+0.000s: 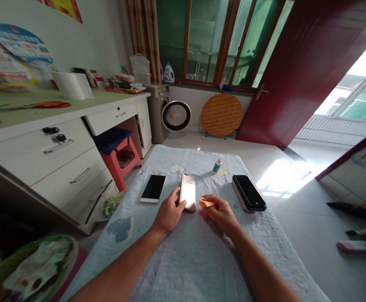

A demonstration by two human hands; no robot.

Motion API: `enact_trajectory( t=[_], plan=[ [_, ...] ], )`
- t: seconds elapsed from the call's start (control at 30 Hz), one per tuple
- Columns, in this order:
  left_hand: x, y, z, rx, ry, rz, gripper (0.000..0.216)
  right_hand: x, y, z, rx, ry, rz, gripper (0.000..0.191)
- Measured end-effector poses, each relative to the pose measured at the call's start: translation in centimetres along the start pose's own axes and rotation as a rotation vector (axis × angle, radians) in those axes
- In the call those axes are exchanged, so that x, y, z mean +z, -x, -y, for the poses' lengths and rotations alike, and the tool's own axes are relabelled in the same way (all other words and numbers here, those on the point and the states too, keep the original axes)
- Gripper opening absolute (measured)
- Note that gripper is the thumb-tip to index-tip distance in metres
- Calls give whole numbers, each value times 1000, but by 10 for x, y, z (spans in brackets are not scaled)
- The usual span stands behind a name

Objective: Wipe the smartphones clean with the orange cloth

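Note:
My left hand grips a gold smartphone by its lower left side, with the back of the phone facing up and catching the light. Just to the right, my right hand pinches a folded orange cloth, held apart from the phone. A white smartphone with a dark screen lies face up on the left. Beyond my hands stands a small spray bottle with a blue label. Several black phones are stacked at the right.
A pale blue patterned cloth covers the table. To the left are a white desk, a red stool and a basket. A washing machine with its door open and a round wooden tabletop are at the back.

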State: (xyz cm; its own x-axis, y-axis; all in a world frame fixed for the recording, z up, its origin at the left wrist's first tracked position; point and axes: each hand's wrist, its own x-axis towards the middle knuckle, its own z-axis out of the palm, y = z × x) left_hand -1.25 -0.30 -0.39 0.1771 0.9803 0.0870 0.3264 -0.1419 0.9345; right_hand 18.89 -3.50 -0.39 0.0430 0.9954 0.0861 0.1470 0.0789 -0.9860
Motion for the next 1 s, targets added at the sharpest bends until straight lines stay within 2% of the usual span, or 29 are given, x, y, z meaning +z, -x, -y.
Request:
enact_trajectory(
  t=[0.2,0.3,0.4,0.47,0.63,0.83,1.0],
  plan=[
    [10,5,-5,-241,329,170,55,-5,-1,-1,-52,45,-16,26],
    [13,8,-8,-238,345,231,58,-6,-3,-2,-127,112,-71,18],
    [12,10,-7,-172,197,248,66,-5,-3,-6,-170,184,-111,13],
    [10,10,-8,-105,78,242,70,-3,-2,-7,-180,226,-85,15],
    [3,12,-17,38,-251,211,54,6,4,-2,-261,409,16,26],
    [1,12,-20,98,-494,193,51,13,9,3,-400,569,144,27],
    [1,12,-15,109,-606,168,49,13,11,6,-424,662,191,31]
  ],
)
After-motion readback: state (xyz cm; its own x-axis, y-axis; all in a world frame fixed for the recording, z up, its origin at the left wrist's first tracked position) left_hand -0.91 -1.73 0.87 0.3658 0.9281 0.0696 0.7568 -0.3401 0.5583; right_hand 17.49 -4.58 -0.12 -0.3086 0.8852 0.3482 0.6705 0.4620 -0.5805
